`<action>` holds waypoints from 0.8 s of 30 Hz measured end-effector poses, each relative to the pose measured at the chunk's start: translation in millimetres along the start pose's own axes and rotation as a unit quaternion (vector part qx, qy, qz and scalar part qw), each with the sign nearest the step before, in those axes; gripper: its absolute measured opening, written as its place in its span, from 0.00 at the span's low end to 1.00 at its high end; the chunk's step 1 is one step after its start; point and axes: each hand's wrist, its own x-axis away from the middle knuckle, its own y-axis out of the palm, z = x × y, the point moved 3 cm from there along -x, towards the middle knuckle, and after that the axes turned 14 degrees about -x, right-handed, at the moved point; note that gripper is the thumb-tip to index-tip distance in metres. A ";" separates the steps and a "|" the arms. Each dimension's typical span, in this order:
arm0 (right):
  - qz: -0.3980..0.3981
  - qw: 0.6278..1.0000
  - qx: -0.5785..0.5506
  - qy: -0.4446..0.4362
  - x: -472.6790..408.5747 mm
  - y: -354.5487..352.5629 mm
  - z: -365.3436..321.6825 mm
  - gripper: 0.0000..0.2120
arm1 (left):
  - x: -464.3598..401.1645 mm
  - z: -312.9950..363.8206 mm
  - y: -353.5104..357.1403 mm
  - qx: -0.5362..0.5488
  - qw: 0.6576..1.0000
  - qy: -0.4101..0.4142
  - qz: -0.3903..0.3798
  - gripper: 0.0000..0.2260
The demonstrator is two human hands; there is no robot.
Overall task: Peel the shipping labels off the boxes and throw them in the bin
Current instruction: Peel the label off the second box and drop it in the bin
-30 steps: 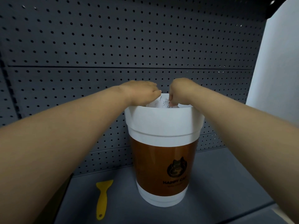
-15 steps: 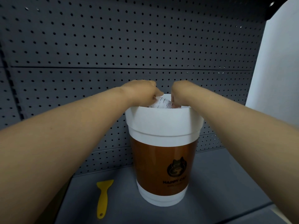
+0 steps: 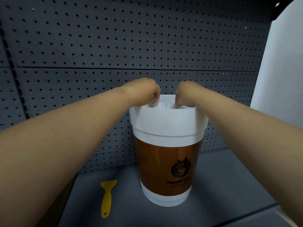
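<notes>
both my arms reach toward the middle of the frame, over the mouth of the bin (image 3: 168, 128). the bin is cup-shaped: wide white collar on top, brown band with a dark cat logo below, white base. it stands upright on the grey worktop (image 3: 229, 185), right of centre, close against the perforated back panel (image 3: 131, 38).

my left hand (image 3: 144, 91) is above the bin's left rim, fingers curled down and pinched narrow on the left edge of the shipping label (image 3: 161, 104). my right hand (image 3: 184, 93) is above the right side of the mouth, grip likewise closed on the label's right edge. the label is white, crumpled, with dark printed bars at its left end; it sits between the two hands, just inside the rim, most of it hidden behind the collar.

a yellow scraper (image 3: 107, 196) lies flat on the worktop at lower left of the bin, handle toward the bottom of the frame, apart from the bin.
</notes>
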 end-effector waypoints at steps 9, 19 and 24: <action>0.037 0.999 -0.023 0.009 -13.2 6.3 7.7 0.11 | -2.3 0.1 0.4 0.000 0.999 -0.019 -0.042 0.19; 0.181 0.973 -0.140 -0.033 -17.5 2.9 11.1 0.16 | -2.9 0.5 2.0 0.029 0.997 -0.006 -0.070 0.04; 0.192 0.970 -0.145 -0.045 -20.2 3.4 11.3 0.15 | -6.7 0.1 6.8 0.014 0.993 0.012 -0.113 0.07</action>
